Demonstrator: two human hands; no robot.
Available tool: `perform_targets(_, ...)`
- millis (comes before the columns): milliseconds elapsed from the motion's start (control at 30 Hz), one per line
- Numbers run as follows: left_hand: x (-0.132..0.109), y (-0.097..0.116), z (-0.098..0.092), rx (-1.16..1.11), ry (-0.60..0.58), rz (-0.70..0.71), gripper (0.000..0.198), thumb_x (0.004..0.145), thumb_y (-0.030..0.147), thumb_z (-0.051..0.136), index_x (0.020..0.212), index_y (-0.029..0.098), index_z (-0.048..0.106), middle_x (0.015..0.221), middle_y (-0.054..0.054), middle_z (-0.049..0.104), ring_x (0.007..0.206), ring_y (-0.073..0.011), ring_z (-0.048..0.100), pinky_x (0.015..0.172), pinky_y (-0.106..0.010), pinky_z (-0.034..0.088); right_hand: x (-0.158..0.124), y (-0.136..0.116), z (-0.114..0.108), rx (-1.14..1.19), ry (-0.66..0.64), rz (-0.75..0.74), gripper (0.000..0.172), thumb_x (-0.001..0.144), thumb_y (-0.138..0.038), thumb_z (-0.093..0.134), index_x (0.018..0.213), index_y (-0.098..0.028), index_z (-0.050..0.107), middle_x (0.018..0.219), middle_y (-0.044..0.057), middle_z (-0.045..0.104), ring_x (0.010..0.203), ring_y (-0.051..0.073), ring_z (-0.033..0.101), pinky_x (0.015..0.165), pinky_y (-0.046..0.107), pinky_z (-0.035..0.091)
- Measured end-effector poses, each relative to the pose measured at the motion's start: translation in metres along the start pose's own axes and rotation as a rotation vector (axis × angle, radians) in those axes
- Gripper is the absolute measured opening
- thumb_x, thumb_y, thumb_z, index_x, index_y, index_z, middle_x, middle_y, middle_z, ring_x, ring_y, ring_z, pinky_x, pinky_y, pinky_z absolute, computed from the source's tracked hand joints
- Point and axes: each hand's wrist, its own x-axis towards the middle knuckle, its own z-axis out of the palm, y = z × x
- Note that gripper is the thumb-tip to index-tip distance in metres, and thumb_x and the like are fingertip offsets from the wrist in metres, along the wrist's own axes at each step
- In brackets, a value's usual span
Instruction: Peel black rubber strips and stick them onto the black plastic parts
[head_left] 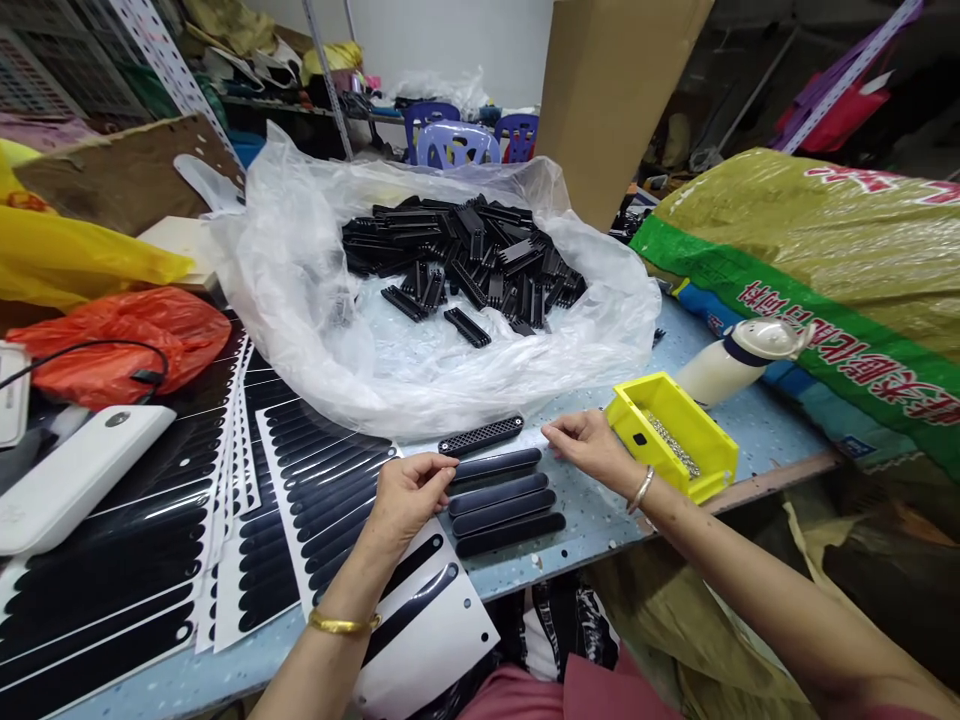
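Note:
My left hand [405, 495] pinches the left end of a long black strip [496, 465], and my right hand [589, 445] pinches near its right end. The strip lies at the top of a short row of similar smooth black oval strips [506, 512] on the blue table. Just behind it lies a black grid-patterned plastic bar [480, 436]. A white sticker sheet [431, 610] with black oval strips lies under my left wrist. Both wrists wear bangles.
A clear plastic bag [300, 300] holds a heap of black plastic bars [457, 260]. A yellow bin [675, 435] of small metal parts and a white bottle [739, 360] stand right. Stacked sticker sheets [150, 560], a white device [67, 480] and an orange bag [127, 340] lie left.

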Motion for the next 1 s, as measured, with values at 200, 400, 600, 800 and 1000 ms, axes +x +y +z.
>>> perform_targets(200,0.003,-0.004,0.000,0.008,-0.005,0.000,0.027,0.057,0.035,0.071,0.074,0.014,0.075,0.044,0.002,0.058,0.039,-0.0111,0.054,0.039,-0.020,0.043,0.002,-0.019,0.028,-0.389,0.010,0.033,0.045,0.075,-0.060,0.067,0.070,-0.015,0.070,0.057,0.005,0.061,0.059,0.019,0.057,0.052,0.026,0.033)
perform_targets(400,0.004,-0.006,-0.002,0.019,-0.015,0.005,0.032,0.058,0.038,0.071,0.077,0.013,0.074,0.044,0.002,0.058,0.040,-0.0117,0.054,0.040,-0.021,0.043,0.011,-0.027,0.040,-0.438,-0.054,0.011,0.048,0.078,-0.057,0.066,0.051,-0.017,0.056,0.048,0.001,0.050,0.051,0.013,0.045,0.049,0.026,0.023)
perform_targets(600,0.005,-0.008,-0.004,0.093,-0.023,0.027,0.035,0.061,0.042,0.067,0.080,0.013,0.074,0.048,0.000,0.060,0.044,-0.0156,0.058,0.042,-0.024,0.044,0.005,0.002,0.031,-0.021,-0.051,-0.018,0.038,0.085,-0.033,0.052,0.050,-0.017,0.049,0.047,-0.003,0.041,0.048,0.010,0.039,0.048,0.023,0.023)
perform_targets(800,-0.002,0.000,0.005,0.708,0.100,0.301,0.038,0.078,0.049,0.057,0.088,0.018,0.076,0.063,-0.006,0.069,0.062,-0.0229,0.066,0.061,-0.031,0.047,0.000,0.005,0.036,0.008,-0.012,-0.119,0.041,0.085,-0.028,0.049,0.046,-0.017,0.043,0.046,-0.003,0.037,0.048,0.010,0.037,0.049,0.024,0.024)
perform_targets(1000,-0.002,0.021,0.031,1.230,0.097,0.248,0.061,0.075,0.075,0.049,0.073,0.018,0.070,0.080,-0.015,0.073,0.082,-0.0332,0.069,0.066,-0.034,0.044,-0.004,0.003,0.042,-0.120,0.026,-0.232,0.033,0.086,-0.023,0.053,0.055,-0.016,0.060,0.057,0.003,0.061,0.056,0.013,0.052,0.058,0.025,0.035)
